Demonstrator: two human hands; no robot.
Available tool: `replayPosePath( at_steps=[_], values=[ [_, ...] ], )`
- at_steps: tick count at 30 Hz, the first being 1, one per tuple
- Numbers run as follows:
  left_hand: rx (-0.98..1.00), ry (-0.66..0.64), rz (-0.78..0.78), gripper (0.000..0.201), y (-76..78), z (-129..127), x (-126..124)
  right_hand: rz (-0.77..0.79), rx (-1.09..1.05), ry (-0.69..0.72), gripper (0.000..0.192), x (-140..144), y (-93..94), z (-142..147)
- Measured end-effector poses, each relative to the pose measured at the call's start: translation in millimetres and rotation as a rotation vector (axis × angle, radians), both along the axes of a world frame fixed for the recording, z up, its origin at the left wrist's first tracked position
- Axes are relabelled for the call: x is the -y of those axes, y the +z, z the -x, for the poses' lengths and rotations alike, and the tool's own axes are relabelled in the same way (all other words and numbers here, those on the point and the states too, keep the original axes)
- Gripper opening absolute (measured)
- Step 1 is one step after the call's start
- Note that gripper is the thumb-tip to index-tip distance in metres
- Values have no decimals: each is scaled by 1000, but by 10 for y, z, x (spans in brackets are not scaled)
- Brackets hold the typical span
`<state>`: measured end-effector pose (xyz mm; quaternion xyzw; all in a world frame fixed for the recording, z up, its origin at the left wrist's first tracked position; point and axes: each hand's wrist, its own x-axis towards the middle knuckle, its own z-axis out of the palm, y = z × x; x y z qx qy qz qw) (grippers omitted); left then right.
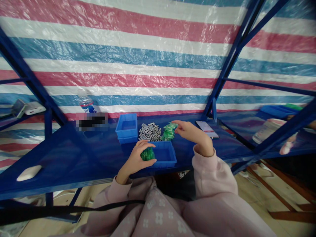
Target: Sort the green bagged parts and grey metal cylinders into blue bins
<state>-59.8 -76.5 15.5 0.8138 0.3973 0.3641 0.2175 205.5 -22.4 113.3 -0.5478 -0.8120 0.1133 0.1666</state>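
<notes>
Green pieces (147,154) sit clamped in your left hand (138,158) over the near blue tray (168,158); your right hand (189,131) pinches the green pile (168,131) just beyond.

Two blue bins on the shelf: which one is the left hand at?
The near blue bin: the left hand holds green pieces at its left edge. The far blue bin sits apart, untouched.

Even, soft daylight glows through the striped plastic tarp (148,49), glare patches on its crinkles. Blue metal surface (74,154) sits dim, shadows faint. Strong fisheye bending at edges; right corner blurry, one label pixelated.
</notes>
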Motion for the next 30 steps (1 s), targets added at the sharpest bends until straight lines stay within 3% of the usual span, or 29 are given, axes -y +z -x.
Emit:
replayPosePath(
  at_steps=[3, 9, 20, 30],
  values=[
    [5, 2, 2, 41, -2, -2, -1, 66, 259, -123, 58, -443, 36, -123],
    [13, 7, -13, 42, -17, -3, -11, 182, 374, -160, 71, -1047, -223, -138],
    [7, 9, -32, 43, -29, -7, -14, 197, 381, -87, 66, -1286, -599, -164],
    [4, 19, -7, 43, -2, -8, 9, 111, 348, -128, 45, -1329, -655, -237]
  ],
)
